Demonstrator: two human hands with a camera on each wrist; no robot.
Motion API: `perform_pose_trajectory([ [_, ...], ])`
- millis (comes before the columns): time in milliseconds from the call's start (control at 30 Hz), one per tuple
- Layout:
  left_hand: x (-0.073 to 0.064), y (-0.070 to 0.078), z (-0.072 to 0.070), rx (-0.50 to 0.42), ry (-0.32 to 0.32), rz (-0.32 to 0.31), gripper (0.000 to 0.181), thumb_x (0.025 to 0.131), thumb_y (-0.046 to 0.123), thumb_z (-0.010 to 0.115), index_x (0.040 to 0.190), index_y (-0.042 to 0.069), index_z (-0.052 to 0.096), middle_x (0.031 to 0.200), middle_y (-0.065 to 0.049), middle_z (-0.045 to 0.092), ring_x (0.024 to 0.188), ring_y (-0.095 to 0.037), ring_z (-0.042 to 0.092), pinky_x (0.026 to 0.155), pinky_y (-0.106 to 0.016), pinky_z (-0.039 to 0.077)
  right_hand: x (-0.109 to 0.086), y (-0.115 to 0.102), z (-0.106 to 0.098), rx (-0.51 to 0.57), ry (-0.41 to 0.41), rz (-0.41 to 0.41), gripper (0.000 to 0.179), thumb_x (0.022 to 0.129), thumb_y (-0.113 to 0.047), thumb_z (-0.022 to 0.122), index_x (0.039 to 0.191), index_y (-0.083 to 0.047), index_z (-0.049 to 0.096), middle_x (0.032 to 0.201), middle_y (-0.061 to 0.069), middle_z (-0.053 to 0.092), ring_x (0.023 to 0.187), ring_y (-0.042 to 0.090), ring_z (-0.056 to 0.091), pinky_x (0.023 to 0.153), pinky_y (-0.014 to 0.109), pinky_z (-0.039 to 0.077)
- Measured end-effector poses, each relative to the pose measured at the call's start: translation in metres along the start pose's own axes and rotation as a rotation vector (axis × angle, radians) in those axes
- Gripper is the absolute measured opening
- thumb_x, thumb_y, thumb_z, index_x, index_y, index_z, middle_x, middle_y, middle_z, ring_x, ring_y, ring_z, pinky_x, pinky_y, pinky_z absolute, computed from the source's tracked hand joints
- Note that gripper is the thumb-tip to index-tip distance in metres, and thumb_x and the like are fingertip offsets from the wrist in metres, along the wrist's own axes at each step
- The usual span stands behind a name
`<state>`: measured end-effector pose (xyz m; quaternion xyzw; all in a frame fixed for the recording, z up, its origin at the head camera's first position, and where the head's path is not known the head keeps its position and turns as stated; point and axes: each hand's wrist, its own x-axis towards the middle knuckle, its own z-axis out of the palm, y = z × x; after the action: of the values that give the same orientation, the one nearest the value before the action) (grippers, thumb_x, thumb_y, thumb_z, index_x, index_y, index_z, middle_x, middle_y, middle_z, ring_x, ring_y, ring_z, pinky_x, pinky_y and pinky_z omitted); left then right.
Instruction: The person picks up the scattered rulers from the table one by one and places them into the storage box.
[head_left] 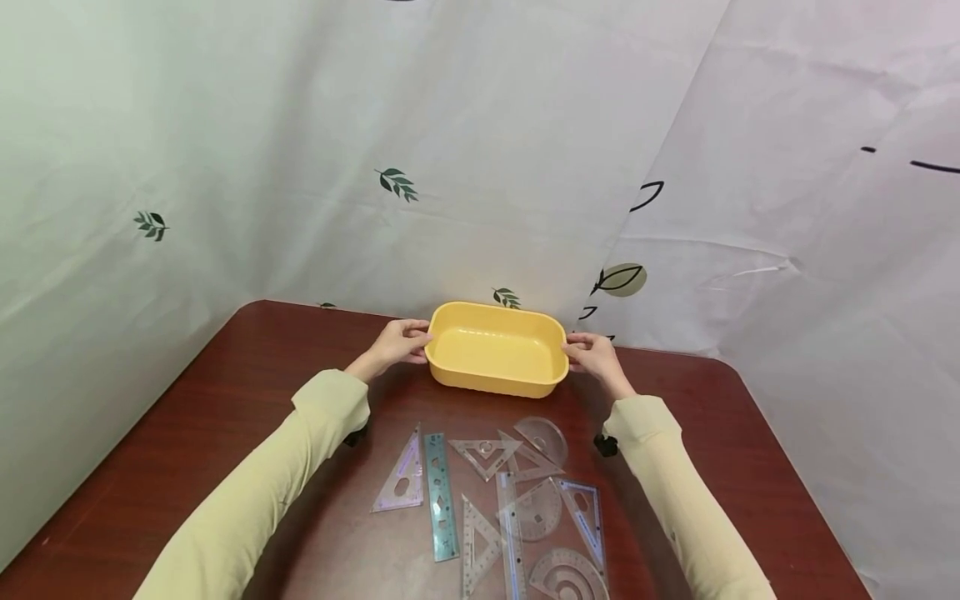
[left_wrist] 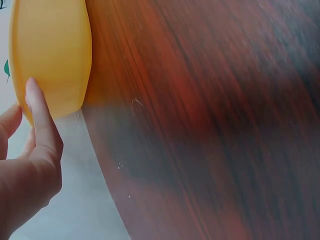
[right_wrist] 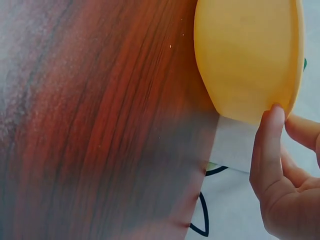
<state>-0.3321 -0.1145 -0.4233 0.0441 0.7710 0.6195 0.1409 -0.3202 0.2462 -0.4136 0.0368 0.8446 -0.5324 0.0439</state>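
A shallow yellow plastic tray [head_left: 495,385] with rounded corners is at the far edge of the table in the head view, its inside bare. My left hand [head_left: 401,340] pinches its left end, thumb at the rim and fingers along the outside. At the opposite end my right hand [head_left: 594,354] pinches the rim the same way. In the left wrist view the left hand [left_wrist: 37,155] grips the corner of the tray [left_wrist: 55,50]. The right wrist view shows the right hand [right_wrist: 280,175] with fingertips on the tray's outer wall [right_wrist: 245,65].
Nearer the camera on the dark red wooden table [head_left: 300,358] lie clear drawing tools: a teal ruler [head_left: 441,500], a purple-marked set square [head_left: 405,479], a clear ruler [head_left: 512,533], protractors [head_left: 542,510] and several other set squares. A pale patterned cloth [head_left: 480,167] hangs behind the table.
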Motion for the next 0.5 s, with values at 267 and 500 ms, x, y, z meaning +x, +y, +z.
perform_pose_trajectory([
  [267,0.0018,0.0012,0.0042,-0.037,0.054,-0.032,0.051,0.096,0.008,0.058,0.142,-0.005,0.042,0.129,-0.030,0.054,0.063,-0.002,0.060,0.062,-0.016,0.056,-0.0011,-0.0003,0.0012,0.038,0.000,0.001,0.043,0.095,-0.010,0.059,0.132,0.010,0.052,0.121,0.031,0.060,0.064,-0.001,0.062,0.069,0.027,0.060],
  [500,-0.0005,0.0009,0.0060,-0.065,0.072,-0.066,0.050,0.095,0.007,0.059,0.141,-0.004,0.044,0.104,-0.013,0.064,0.062,-0.003,0.059,0.061,-0.017,0.057,-0.0068,-0.0021,0.0027,0.029,0.017,0.033,0.041,0.095,-0.012,0.059,0.131,0.007,0.054,0.122,0.031,0.059,0.063,0.001,0.063,0.065,0.024,0.059],
])
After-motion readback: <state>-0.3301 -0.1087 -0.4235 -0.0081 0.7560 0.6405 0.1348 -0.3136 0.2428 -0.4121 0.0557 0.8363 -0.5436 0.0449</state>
